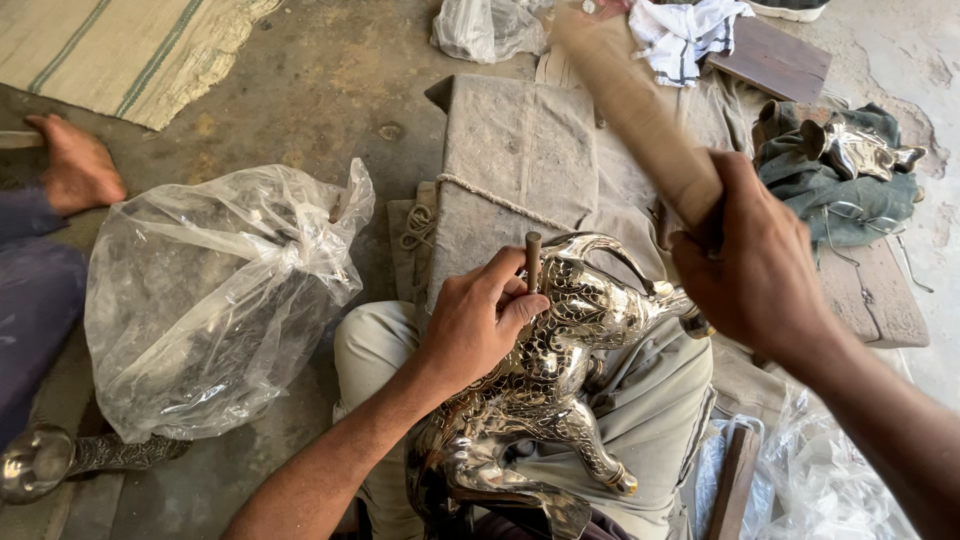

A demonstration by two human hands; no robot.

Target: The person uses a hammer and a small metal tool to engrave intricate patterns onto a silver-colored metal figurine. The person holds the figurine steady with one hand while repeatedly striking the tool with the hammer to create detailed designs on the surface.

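Figurine: shiny engraved metal animal point(545, 390) lying across the person's lap, legs pointing toward the viewer, tail loop up beside the punch.
Lap: grey trousers point(650, 400) under the figurine, knees drawn up.
Left hand: left hand point(480, 320) rests on the figurine's back, fingers pinched around a punch, held upright.
Punch: short dark metal rod point(533, 258), tip down on the figurine, blunt head up above the fingers.
Right hand: right hand point(755, 265), just right of the figurine and raised above it, clenched around the lower end of a mallet.
Mallet: long pale wooden stick point(630, 100), blurred, slanting up and away from the right hand, over the cloth beyond the figurine.
Bag: big clear plastic bag point(215, 300), crumpled and knotted, on the floor left of the figurine, dark pieces dimly seen inside.
Metal piece: small engraved metal part point(60, 460) on the floor, left of the figurine and nearer than the bag.
Cloth: dusty grey padded cloth point(520, 150) tied with cord, spread just beyond the figurine.
Second figurine: another shiny metal piece point(860, 150) on green fabric, far right of the figurine.
Foot: another person's bare foot point(75, 165), far left of the figurine, beyond the bag.
Mat: striped woven mat point(120, 50), farthest left, beyond the foot.
Checked rag: white rag point(685, 35), farthest from the figurine, past the cloth.
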